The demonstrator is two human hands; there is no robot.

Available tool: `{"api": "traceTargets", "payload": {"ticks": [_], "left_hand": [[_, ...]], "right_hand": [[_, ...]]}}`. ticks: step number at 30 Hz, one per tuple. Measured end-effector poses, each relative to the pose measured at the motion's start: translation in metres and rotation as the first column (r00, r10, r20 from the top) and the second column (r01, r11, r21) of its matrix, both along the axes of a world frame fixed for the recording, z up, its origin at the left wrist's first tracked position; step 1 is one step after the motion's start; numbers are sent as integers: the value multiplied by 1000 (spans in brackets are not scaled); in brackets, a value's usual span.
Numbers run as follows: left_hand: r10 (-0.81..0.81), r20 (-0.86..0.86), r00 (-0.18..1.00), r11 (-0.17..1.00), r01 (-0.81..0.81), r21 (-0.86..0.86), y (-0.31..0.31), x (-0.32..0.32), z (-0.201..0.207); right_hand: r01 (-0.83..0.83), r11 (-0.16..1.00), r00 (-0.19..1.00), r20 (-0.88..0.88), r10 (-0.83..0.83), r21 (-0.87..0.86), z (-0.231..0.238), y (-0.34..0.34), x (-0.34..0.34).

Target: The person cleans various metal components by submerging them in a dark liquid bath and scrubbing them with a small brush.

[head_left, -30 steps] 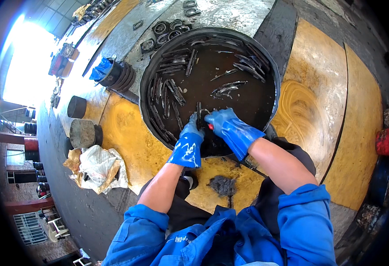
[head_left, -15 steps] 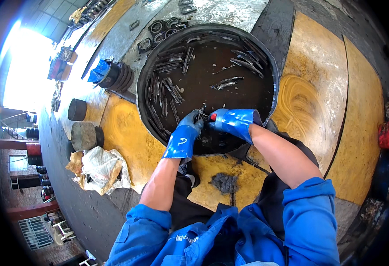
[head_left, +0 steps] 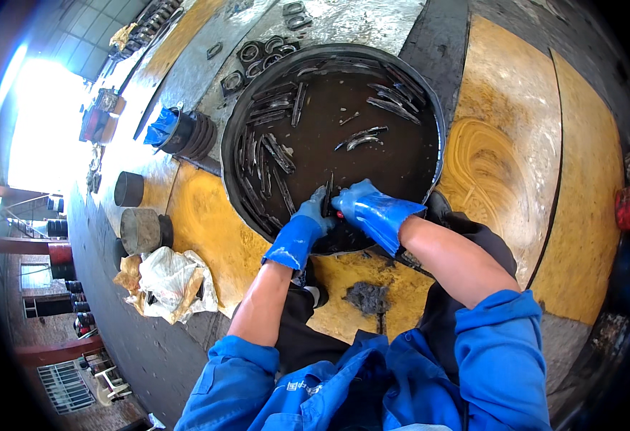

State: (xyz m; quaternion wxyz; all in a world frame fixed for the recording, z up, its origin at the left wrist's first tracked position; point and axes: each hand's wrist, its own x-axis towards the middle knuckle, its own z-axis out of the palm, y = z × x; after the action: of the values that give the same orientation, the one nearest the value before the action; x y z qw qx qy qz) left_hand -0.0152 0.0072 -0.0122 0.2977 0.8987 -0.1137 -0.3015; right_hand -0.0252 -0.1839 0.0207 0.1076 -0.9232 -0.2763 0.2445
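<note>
Both my hands wear blue rubber gloves and meet over the near edge of a wide round tub (head_left: 441, 136) of dark, murky liquid. My left hand (head_left: 306, 226) grips a thin dark strip (head_left: 330, 188), which points away from me. Close beside it, my right hand (head_left: 372, 208) is closed round a tool whose red handle (head_left: 339, 214) shows only as a small patch; the rest of it is hidden. Wet black strips (head_left: 275, 149) lie in bunches along the tub's left side. More strips (head_left: 394, 106) rest at the far right, and a few (head_left: 362, 136) near the middle.
Dark ring-shaped parts (head_left: 261, 54) sit beyond the tub. To the left stand a dark bucket with blue gloves (head_left: 178, 133), metal cylinders (head_left: 137, 230) and a white plastic bag (head_left: 175, 280). A grey clump (head_left: 367, 296) lies on the yellow floor sheet between my feet.
My right hand has turned, its fingers now angled up and leftward beside the strip. The strip between my hands now stands out more upright. The view has shifted slightly.
</note>
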Motion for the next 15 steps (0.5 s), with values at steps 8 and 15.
{"api": "traceTargets", "payload": {"ticks": [8,15], "left_hand": [[135,22,991,944,-136,300,0,-6,12],[334,262,906,942,-314,-115,40,1,-75]], "right_hand": [[-42,998,962,270,29,44,-2,5,-15],[315,941,935,-211,-284,128,-4,19,7]]}}
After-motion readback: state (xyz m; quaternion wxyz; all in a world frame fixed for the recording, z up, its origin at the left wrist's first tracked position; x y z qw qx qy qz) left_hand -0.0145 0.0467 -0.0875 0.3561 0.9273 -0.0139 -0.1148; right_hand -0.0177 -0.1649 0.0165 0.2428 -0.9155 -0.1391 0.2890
